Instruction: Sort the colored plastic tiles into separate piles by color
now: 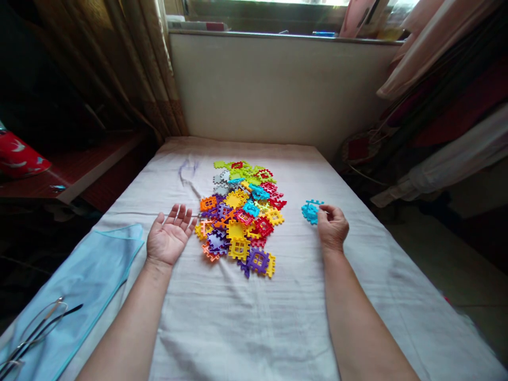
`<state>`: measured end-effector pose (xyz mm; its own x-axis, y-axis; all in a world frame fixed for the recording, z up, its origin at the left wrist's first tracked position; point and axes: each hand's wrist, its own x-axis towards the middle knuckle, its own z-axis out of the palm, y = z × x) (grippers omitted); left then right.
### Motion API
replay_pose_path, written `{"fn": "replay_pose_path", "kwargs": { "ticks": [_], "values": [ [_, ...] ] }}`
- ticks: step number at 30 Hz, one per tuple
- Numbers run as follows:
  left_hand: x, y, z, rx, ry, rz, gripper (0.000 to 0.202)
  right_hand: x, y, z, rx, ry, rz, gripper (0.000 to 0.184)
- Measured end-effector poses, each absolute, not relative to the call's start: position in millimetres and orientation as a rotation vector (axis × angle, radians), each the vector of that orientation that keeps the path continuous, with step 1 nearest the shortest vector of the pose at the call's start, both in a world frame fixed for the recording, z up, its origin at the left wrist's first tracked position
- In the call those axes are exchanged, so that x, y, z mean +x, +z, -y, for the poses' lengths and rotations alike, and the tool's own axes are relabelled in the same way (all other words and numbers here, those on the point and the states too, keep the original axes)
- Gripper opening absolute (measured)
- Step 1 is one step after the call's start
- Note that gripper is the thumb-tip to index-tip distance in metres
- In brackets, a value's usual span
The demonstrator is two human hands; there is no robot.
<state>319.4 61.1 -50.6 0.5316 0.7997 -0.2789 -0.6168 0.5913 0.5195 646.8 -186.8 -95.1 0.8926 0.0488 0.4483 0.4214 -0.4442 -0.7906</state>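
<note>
A heap of colourful plastic interlocking building pieces (238, 229) lies in the middle of the cloth, in yellow, purple, red, orange, green, grey and blue. Several have window cut-outs and toothed edges. To its left, my left hand (169, 238) rests palm up with the fingers stretched out and nothing in it. My right hand (332, 225) is right of the heap, thumb and fingers pinched on the edge of a blue interlocking piece (311, 211). More than one blue piece may overlap there; I cannot tell. The fingers hide its right side.
A pale sheet (254, 328) covers the table. Left of my arm lie a light blue cloth (99, 264) and eyeglasses (35, 328). Beyond the far edge are a wall (278, 90) and a window sill, with a brown curtain (146, 63) on the left and hanging fabrics on the right.
</note>
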Motion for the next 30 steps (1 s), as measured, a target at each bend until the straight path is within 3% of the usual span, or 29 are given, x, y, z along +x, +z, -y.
{"fn": "replay_pose_path", "kwargs": {
  "ticks": [15,30],
  "values": [
    [320,-50,-62,0.383,0.856,-0.518,0.034,661,-98,202,-2.247,-0.304,0.165,0.041],
    [320,-50,-61,0.389,0.861,-0.512,0.037,641,-95,185,-2.178,-0.609,0.510,0.026]
  ]
}}
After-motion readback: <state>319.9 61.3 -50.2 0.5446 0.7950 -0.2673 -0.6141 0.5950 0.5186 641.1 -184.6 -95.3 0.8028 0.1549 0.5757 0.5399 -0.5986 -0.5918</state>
